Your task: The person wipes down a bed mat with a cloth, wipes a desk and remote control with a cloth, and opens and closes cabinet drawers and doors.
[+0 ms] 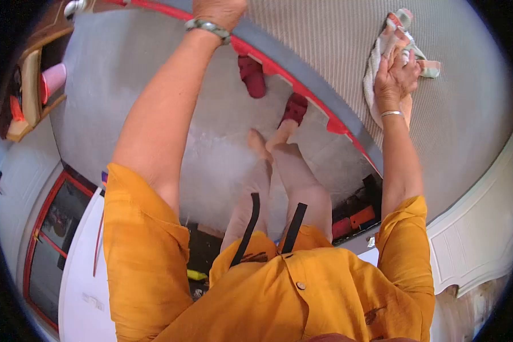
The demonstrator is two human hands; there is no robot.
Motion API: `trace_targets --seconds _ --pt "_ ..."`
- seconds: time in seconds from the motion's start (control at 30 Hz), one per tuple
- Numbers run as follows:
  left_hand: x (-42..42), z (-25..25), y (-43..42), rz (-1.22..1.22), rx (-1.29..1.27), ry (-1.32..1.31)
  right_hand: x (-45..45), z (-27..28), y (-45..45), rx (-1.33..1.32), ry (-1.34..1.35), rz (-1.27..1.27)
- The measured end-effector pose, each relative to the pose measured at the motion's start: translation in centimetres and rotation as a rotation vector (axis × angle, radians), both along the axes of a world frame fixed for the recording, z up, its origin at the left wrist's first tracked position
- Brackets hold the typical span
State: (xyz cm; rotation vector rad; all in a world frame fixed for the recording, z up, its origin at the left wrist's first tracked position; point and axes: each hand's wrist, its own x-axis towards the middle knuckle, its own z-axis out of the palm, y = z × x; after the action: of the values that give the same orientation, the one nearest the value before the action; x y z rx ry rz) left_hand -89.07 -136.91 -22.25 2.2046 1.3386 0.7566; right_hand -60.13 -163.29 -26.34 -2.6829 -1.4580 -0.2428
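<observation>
Head view: my right hand [398,81] lies flattened, fingers extended, on top of the cloth [371,88], which reaches past my fingertips on the ribbed surface [319,48]. My left hand [219,10], well apart from it, is cut off above; I cannot tell its grip.

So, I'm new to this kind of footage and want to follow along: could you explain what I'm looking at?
There's no machine here, just a person's two bare hands. The single picture comes from a camera worn on their head, looking forward and down, so their mustard shirt fills the bottom, with legs and maroon slippers beyond. The right hand is on a crumpled cloth lying on a ribbed surface; whether it grips or only presses is hard to tell. The left hand, wearing a greenish bangle, is cut off by the top edge, so I can't tell whether it holds anything.
</observation>
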Motion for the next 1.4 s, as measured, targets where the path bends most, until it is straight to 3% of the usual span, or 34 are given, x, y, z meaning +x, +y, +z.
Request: trace_targets --seconds 0.13,0.23,0.6,0.73,0.83,0.9,1.0,1.07,1.13,1.2,1.27,1.33,1.4 --pt "-1.4 -4.1 3.1 -0.029 0.217 0.207 -0.1 0.3 0.2 0.006 0.026 -0.007" --pt "0.9 -4.2 1.6 0.264 0.071 0.203 -0.2 0.7 0.1 0.012 0.037 -0.011" --pt "2.1 -4.3 0.4 0.273 0.151 0.557 -1.0 3.6 1.2 -0.042 0.162 -0.059" --pt "2.1 -4.7 0.5 0.241 0.189 0.521 -0.3 4.5 0.8 -0.033 0.290 -0.032" --pt "1.8 -4.3 0.5 0.243 0.205 0.504 2.7 5.0 -0.5 -0.119 0.195 0.105" --pt "1.7 -4.5 0.7 0.223 0.224 0.481 6.5 2.1 -3.7 -0.223 0.065 -0.101" --pt "1.8 -4.8 0.8 0.180 0.249 0.492 15.7 1.7 -8.2 -0.082 0.301 -0.622" --pt "1.9 -4.5 0.4 0.196 0.251 0.513 19.3 0.7 -8.4 -0.046 0.310 -0.923" --pt "2.1 -4.6 0.6 0.197 0.269 0.516 20.4 2.0 -5.8 -0.075 0.122 -1.119" --pt "1.8 -4.8 0.8 0.190 0.312 0.492 19.7 4.2 0.3 -0.049 0.223 -1.220" --pt "1.6 -5.2 0.9 0.166 0.331 0.536 19.1 6.4 5.6 -0.014 0.539 -1.104" --pt "0.5 -5.8 1.0 0.110 0.323 0.629 15.2 4.5 8.7 -0.139 0.112 -0.460" --pt "-0.8 -6.4 1.3 0.108 0.165 0.725 9.9 4.9 16.1 0.022 0.291 -0.178"
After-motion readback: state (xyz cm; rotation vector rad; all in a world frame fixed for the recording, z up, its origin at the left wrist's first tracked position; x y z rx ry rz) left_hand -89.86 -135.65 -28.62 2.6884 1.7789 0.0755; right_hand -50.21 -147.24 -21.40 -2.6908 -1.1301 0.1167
